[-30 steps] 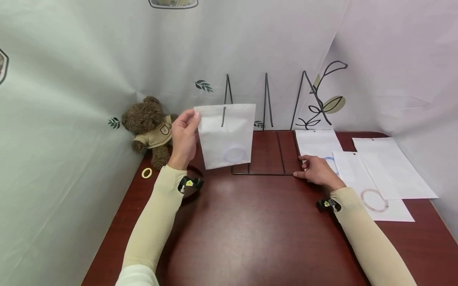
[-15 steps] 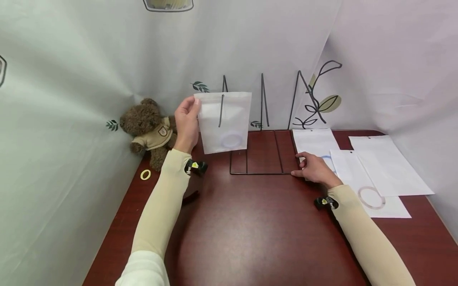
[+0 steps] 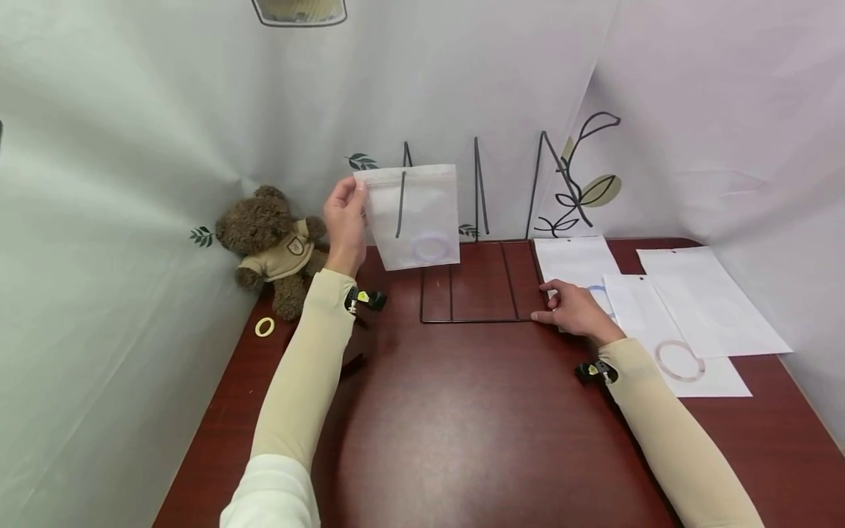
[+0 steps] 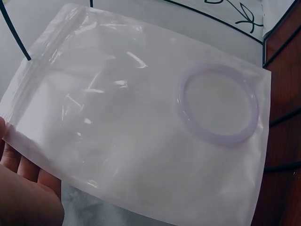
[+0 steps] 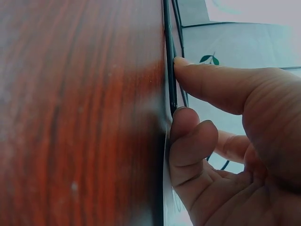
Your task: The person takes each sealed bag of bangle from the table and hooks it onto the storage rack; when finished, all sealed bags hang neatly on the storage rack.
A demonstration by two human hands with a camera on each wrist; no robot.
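Note:
My left hand [image 3: 345, 227] pinches the upper left edge of a white zip bag [image 3: 389, 253], with a lilac bangle [image 4: 218, 104] lying inside near its bottom. One prong of a black wire rack [image 3: 478, 320] comes through the bag near its top edge and points out in front of it. The left wrist view has the bag nearly filling it, fingers at its lower left. Low at the rack's front right corner, my right hand [image 3: 577, 312] holds the base wire between thumb and fingers. Close up in the right wrist view, the thumb [image 5: 211, 84] presses the rod.
A brown teddy bear [image 3: 264, 249] leans at the back left, with a pale yellow ring [image 3: 265, 327] before it. On the right lie white bags [image 3: 719, 301], one with a pinkish bangle [image 3: 680, 361] and one with a blue bangle [image 3: 597, 293]. White cloth walls stand behind and beside.
My left hand has risen and moved back with the bag, which has slid farther up along the prong. The right hand stays at the rack's corner. The head view has shifted slightly.

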